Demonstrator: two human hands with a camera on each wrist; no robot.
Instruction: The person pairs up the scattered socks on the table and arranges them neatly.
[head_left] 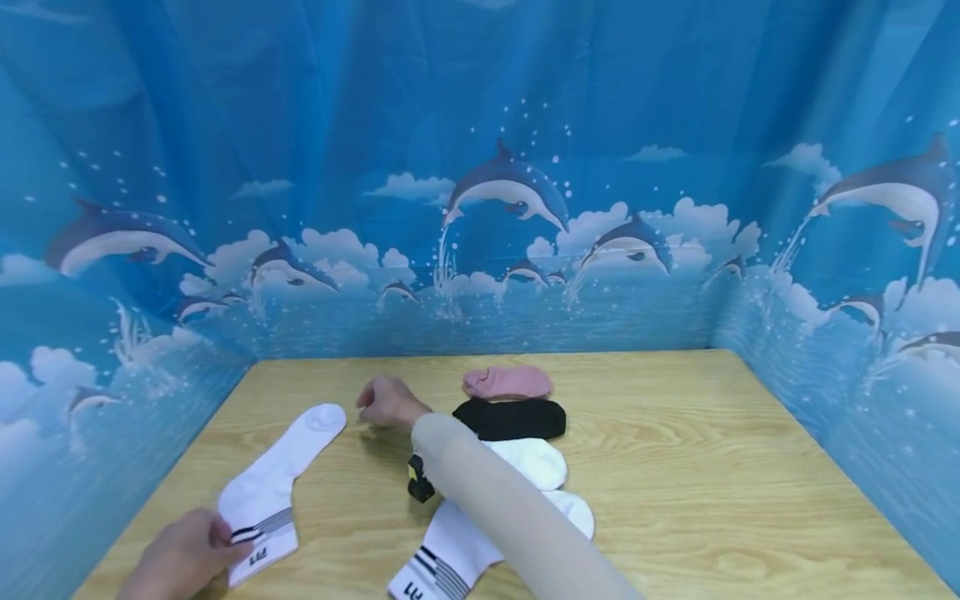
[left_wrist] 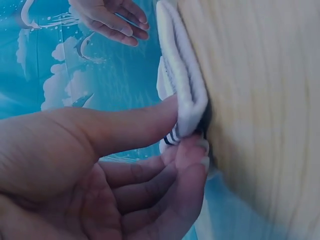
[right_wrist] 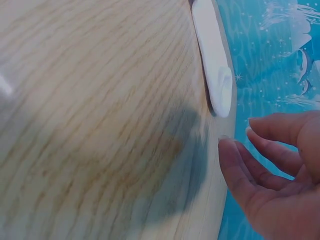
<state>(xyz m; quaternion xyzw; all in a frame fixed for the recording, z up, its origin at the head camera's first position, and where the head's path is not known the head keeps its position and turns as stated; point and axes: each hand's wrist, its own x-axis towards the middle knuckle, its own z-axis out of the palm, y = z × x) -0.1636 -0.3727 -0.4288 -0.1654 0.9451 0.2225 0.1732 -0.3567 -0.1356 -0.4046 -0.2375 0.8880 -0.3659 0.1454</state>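
Note:
A long white sock (head_left: 262, 475) with dark stripes and dark lettering at its cuff lies on the left of the wooden table, toe pointing away. My left hand (head_left: 182, 552) is at its cuff edge. In the left wrist view, the thumb and fingers pinch the folded cuff (left_wrist: 182, 75) from both sides. Just right of the toe hovers my right hand (head_left: 392, 402), fingers loosely bent and nothing between them. The right wrist view shows that hand (right_wrist: 275, 175) apart from the white toe end (right_wrist: 222, 90).
Right of centre, a column of socks runs from back to front: a pink sock (head_left: 510, 382), a black sock (head_left: 517, 419), a short white sock (head_left: 536, 462) and a striped white sock (head_left: 450, 550). My right forearm (head_left: 510, 508) crosses over them. A dolphin-printed blue curtain (head_left: 360, 275) surrounds the table.

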